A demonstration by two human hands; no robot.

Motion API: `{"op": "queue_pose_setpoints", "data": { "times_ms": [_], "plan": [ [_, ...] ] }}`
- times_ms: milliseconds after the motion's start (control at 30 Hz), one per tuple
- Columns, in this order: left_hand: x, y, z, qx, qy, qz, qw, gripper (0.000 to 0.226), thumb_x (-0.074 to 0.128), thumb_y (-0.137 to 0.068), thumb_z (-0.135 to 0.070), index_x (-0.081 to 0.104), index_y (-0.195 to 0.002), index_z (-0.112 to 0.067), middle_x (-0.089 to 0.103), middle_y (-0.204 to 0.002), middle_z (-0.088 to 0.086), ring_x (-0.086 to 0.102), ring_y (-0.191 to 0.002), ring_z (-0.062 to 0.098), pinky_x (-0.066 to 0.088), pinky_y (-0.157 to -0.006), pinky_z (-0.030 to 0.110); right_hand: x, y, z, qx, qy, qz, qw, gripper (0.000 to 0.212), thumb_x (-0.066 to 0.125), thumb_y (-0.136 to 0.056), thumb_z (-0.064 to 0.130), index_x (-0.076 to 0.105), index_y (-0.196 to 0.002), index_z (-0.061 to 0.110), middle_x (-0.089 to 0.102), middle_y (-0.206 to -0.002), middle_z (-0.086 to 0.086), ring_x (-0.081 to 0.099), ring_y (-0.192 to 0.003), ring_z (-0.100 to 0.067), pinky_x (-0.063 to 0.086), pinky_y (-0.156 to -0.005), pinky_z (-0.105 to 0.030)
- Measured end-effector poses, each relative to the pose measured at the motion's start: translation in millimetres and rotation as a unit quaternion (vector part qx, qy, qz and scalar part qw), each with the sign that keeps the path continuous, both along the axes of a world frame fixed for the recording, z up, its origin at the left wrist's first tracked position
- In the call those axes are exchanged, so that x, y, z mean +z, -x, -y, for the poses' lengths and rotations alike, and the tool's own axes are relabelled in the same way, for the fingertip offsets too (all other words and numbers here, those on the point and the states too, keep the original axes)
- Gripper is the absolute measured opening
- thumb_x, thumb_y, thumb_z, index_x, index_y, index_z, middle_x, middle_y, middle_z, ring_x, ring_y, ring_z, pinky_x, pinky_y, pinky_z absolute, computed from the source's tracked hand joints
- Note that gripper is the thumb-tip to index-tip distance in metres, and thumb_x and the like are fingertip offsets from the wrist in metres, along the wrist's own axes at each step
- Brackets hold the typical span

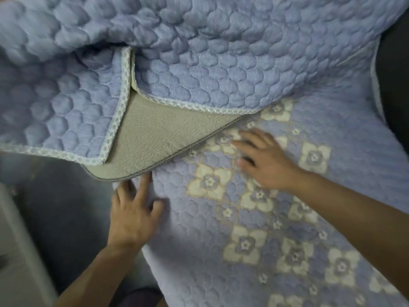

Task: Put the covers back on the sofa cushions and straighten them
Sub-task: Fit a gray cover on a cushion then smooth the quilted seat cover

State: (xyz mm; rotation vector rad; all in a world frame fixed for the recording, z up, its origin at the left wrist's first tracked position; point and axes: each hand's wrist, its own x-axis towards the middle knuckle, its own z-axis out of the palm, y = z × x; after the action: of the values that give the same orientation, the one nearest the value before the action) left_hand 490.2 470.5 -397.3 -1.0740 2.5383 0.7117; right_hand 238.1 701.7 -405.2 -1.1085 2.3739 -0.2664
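Observation:
A lilac quilted cover with cream flower squares (pixel 254 218) lies spread over a cushion in the lower right. My left hand (pixel 135 209) lies flat on its left edge, fingers straight, just under the rim of a grey fleece-backed pad (pixel 159 134). My right hand (pixel 263 160) presses flat on the flower pattern, fingers spread and pointing left. Above, a blue bubble-quilted cover (pixel 210 52) with white mesh trim lies rumpled, one corner folded back so that the grey backing shows.
Dark sofa upholstery (pixel 396 74) shows at the right edge. Grey floor (pixel 57 207) lies at the lower left, beside a pale flat surface (pixel 20 251) along the left edge.

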Motion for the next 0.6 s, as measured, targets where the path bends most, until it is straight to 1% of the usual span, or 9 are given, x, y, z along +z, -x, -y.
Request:
{"op": "queue_pose_setpoints", "data": {
  "times_ms": [67,100,167,233,300,367,433,467,600],
  "plan": [
    [2,9,2,-0.032,0.093,0.034,0.995,0.074,0.044,-0.081,-0.047,0.03,-0.152,-0.032,0.037,-0.129,0.022,0.039,-0.115,0.041,0.037,-0.101,0.056,-5,-16,15,0.053,-0.046,-0.015,0.997,0.059,0.024,-0.1,0.059,0.013,-0.155,0.04,0.001,-0.164,0.012,-0.011,-0.151,-0.018,-0.002,-0.123,-0.049],
    [2,14,0,-0.05,0.137,0.033,0.989,0.07,0.045,-0.081,-0.042,0.038,-0.148,-0.025,0.041,-0.124,0.022,0.04,-0.111,0.041,0.038,-0.098,0.056,-7,-17,25,0.048,-0.059,-0.035,0.996,0.059,0.021,-0.1,0.06,0.009,-0.155,0.041,0.0,-0.164,0.011,-0.011,-0.151,-0.019,-0.002,-0.122,-0.05],
    [-2,17,-8,-0.077,0.165,0.0,0.983,0.062,0.042,-0.082,-0.032,0.047,-0.141,-0.011,0.045,-0.121,0.023,0.041,-0.109,0.04,0.039,-0.097,0.056,-15,-13,42,0.018,-0.074,-0.089,0.993,0.059,0.019,-0.098,0.061,0.011,-0.152,0.04,0.006,-0.164,0.008,-0.004,-0.152,-0.022,0.002,-0.122,-0.051],
    [-9,20,-13,-0.099,0.135,-0.038,0.985,0.069,0.039,-0.083,-0.031,0.04,-0.147,-0.006,0.044,-0.135,0.023,0.038,-0.121,0.04,0.033,-0.108,0.052,-22,-8,55,-0.003,-0.085,-0.117,0.989,0.061,0.018,-0.095,0.062,0.017,-0.151,0.038,0.014,-0.162,0.006,0.002,-0.151,-0.022,0.004,-0.121,-0.051],
    [-14,18,-15,-0.123,0.116,-0.04,0.985,0.075,0.04,-0.083,-0.038,0.033,-0.151,-0.007,0.041,-0.143,0.021,0.037,-0.131,0.04,0.028,-0.115,0.048,-28,-6,60,-0.01,-0.088,-0.131,0.987,0.062,0.016,-0.094,0.063,0.025,-0.148,0.037,0.023,-0.158,0.006,0.009,-0.149,-0.021,0.003,-0.121,-0.05],
    [-17,29,-8,-0.105,0.137,-0.046,0.984,0.066,0.038,-0.087,-0.047,0.048,-0.143,-0.013,0.055,-0.134,0.02,0.049,-0.122,0.04,0.038,-0.106,0.048,-32,-3,68,-0.013,-0.089,-0.147,0.985,0.062,0.016,-0.092,0.064,0.036,-0.143,0.036,0.036,-0.15,0.004,0.02,-0.144,-0.022,0.007,-0.12,-0.05],
    [-17,50,0,-0.061,0.135,-0.022,0.989,0.056,0.027,-0.093,-0.054,0.066,-0.118,-0.023,0.069,-0.112,0.017,0.06,-0.104,0.041,0.048,-0.09,0.045,-32,0,74,-0.018,-0.086,-0.162,0.983,0.059,0.017,-0.092,0.064,0.048,-0.133,0.034,0.048,-0.139,0.0,0.032,-0.137,-0.023,0.013,-0.118,-0.049],
    [-15,53,2,-0.046,0.122,-0.001,0.991,0.058,0.022,-0.095,-0.057,0.068,-0.111,-0.026,0.071,-0.108,0.014,0.061,-0.103,0.04,0.048,-0.088,0.045,-30,-3,75,-0.017,-0.084,-0.164,0.983,0.058,0.019,-0.092,0.064,0.053,-0.127,0.033,0.052,-0.135,0.0,0.036,-0.134,-0.024,0.015,-0.116,-0.049],
    [-19,54,1,-0.007,0.082,0.049,0.995,0.069,0.015,-0.096,-0.069,0.069,-0.114,-0.03,0.066,-0.123,0.006,0.052,-0.121,0.031,0.035,-0.1,0.05,-20,-7,78,-0.004,-0.062,-0.18,0.982,0.059,0.022,-0.091,0.063,0.067,-0.113,0.031,0.06,-0.124,-0.001,0.044,-0.126,-0.025,0.023,-0.112,-0.046]
  ]
}}
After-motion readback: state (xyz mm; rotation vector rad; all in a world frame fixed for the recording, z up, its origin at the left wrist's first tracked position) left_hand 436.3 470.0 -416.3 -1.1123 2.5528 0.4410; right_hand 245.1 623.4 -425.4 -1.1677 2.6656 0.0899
